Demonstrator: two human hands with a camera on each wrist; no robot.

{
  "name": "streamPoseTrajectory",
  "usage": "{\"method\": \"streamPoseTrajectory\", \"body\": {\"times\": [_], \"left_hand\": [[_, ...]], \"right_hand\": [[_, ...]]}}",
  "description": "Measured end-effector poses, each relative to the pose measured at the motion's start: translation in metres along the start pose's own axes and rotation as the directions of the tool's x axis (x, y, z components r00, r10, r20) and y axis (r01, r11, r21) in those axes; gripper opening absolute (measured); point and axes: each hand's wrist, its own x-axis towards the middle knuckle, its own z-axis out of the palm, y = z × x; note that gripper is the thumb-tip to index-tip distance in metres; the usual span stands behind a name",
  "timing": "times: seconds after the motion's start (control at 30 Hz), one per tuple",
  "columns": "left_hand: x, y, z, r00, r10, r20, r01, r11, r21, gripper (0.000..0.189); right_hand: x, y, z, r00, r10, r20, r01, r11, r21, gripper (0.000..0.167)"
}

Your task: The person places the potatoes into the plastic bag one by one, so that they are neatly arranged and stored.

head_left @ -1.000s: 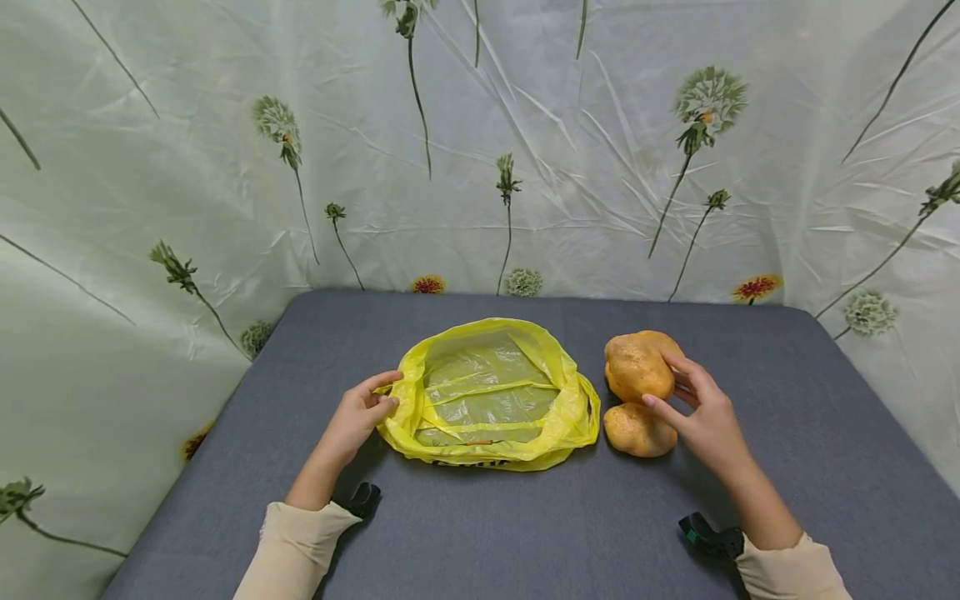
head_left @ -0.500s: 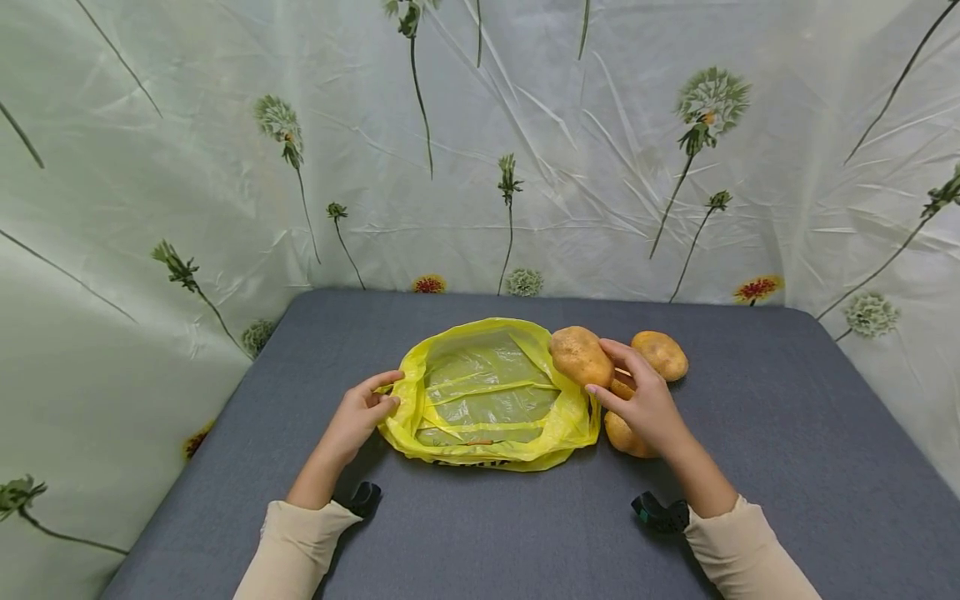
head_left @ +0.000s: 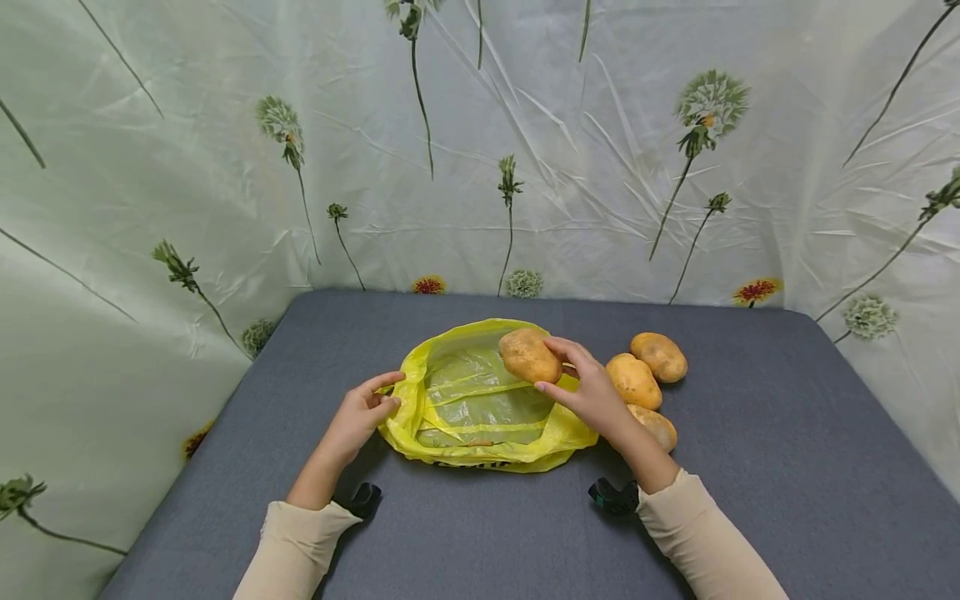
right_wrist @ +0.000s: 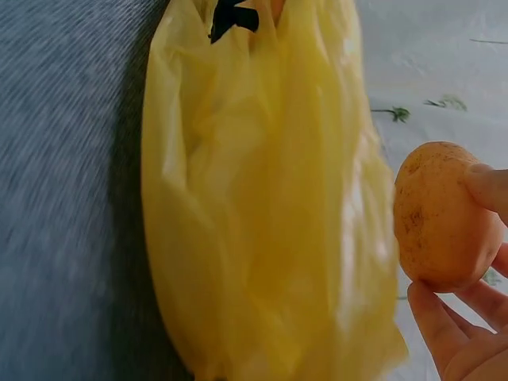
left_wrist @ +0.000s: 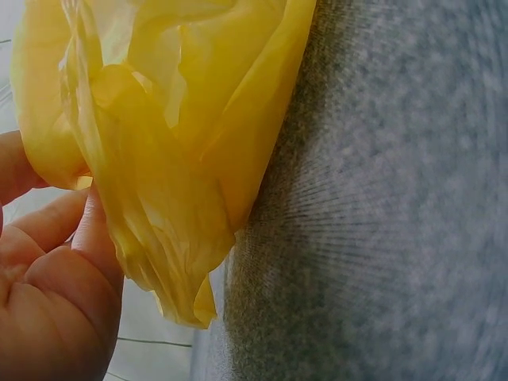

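A yellow plastic bag (head_left: 551, 446) lies with its wide mouth facing up on the table. At its left rim my left hand (head_left: 360, 421) pinches the plastic between thumb and fingers; the left wrist view shows the bag's crumpled side (left_wrist: 175, 190) hanging beside that hand (left_wrist: 59, 278). Over the right part of the mouth, my right hand (head_left: 592, 396) holds a potato (head_left: 529, 356) by its right end, thumb below and fingers on top. In the right wrist view this potato (right_wrist: 444, 218) appears beyond the bag's outer side (right_wrist: 270, 206).
Right of the bag, three more potatoes (head_left: 633, 381) lie close together in a row, the nearest partly behind my right forearm. The table is covered in dark grey cloth (head_left: 465, 533). A flower-printed curtain (head_left: 600, 150) hangs behind its far edge and along the sides.
My right hand has lifted the potato off the group on the right and carried it left to over the bag's mouth. The left hand has kept its place on the rim.
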Motion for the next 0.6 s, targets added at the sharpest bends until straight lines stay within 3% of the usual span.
{"method": "streamPoseTrajectory", "body": {"times": [0.37,0.6], "left_hand": [[-0.002,0.002,0.0,1.0,0.0,0.002,0.0,1.0,-0.007,0.04],[-0.009,0.022,0.002,1.0,0.012,0.008,-0.012,1.0,-0.004,0.039]], "right_hand": [[0.024,0.004,0.032,0.997,-0.006,0.081,0.005,1.0,0.014,0.058],[0.037,0.004,0.049,0.992,-0.005,0.128,0.007,1.0,-0.012,0.059]]}}
